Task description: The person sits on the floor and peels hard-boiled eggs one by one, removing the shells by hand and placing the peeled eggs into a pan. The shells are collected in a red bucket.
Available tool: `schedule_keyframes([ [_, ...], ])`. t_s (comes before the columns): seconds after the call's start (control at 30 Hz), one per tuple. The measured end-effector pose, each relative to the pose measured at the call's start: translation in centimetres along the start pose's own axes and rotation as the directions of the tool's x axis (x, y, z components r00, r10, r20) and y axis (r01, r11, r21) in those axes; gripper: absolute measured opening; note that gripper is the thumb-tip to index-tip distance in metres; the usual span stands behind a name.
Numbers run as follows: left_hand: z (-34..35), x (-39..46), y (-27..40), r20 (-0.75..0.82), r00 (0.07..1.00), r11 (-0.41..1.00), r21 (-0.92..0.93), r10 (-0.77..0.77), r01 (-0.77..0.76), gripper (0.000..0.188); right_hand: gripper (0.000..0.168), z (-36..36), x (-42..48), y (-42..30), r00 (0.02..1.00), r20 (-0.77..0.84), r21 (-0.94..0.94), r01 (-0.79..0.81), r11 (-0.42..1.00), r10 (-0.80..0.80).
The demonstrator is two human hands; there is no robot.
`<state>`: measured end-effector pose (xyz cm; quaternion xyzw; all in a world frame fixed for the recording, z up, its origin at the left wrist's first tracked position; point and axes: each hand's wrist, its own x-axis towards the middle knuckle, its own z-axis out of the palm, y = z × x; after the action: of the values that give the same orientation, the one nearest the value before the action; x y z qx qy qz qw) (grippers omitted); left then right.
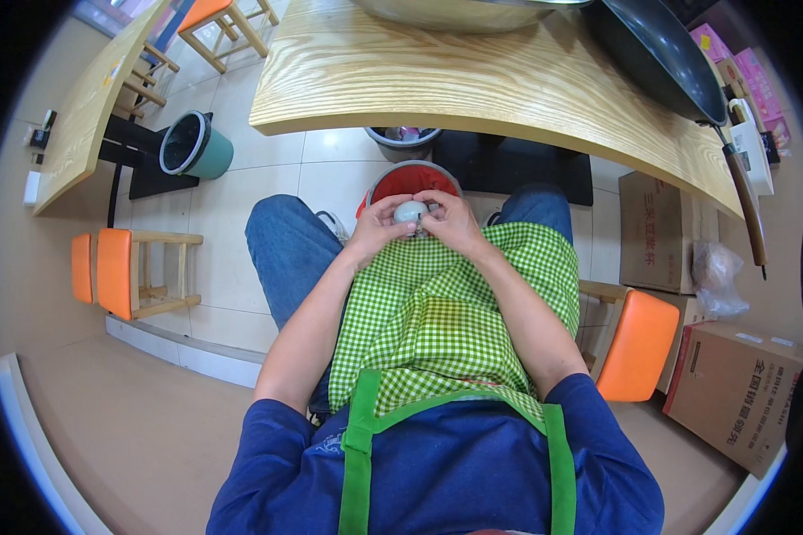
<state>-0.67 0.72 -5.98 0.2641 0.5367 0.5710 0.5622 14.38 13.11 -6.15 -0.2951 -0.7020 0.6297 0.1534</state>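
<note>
A pale bluish egg (410,212) is held between both hands, over the near rim of a bin lined with a red bag (408,179). My left hand (379,224) grips the egg from the left with fingertips and thumb. From the right, my right hand (450,221) has its fingertips on the egg's side and lower end. Small bits show below the egg near the thumbs, too small to make out. A green and white checked apron (435,307) covers my lap beneath the hands.
Ahead stands a wooden table (401,80) with a metal basin (468,17) and a black frying pan (662,57). Another bin (401,146) is beneath it. Orange stools (114,274) and cardboard boxes (729,394) stand around; a green bin (211,154) is further left.
</note>
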Motion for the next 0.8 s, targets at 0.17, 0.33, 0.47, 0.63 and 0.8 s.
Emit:
schedule_keyframes([
  [0.17,0.2,0.1,0.0,0.012,1.0,1.0,-0.011,0.018,-0.018,0.05,0.038,0.1,0.0,-0.1,0.999,-0.026,-0.05,-0.033,0.998,0.032],
  [0.33,0.3,0.2,-0.1,0.006,0.999,0.999,-0.027,0.038,-0.038,0.048,0.037,0.5,-0.2,-0.1,0.996,-0.09,-0.1,-0.033,0.994,0.024],
  [0.47,0.4,0.3,-0.2,0.001,0.999,0.998,-0.042,0.042,-0.042,0.048,0.037,0.7,-0.1,0.5,0.993,-0.122,-0.116,-0.024,0.993,0.01],
  [0.63,0.4,0.3,-0.3,0.013,0.998,0.997,-0.047,0.056,-0.055,0.047,0.037,0.8,-0.2,0.4,0.991,-0.135,-0.158,-0.025,0.987,0.003],
  [0.8,0.3,0.3,-0.3,0.008,0.999,0.997,-0.059,0.042,-0.041,0.045,0.037,0.8,-0.4,-0.2,0.988,-0.151,-0.205,-0.01,0.979,-0.022],
])
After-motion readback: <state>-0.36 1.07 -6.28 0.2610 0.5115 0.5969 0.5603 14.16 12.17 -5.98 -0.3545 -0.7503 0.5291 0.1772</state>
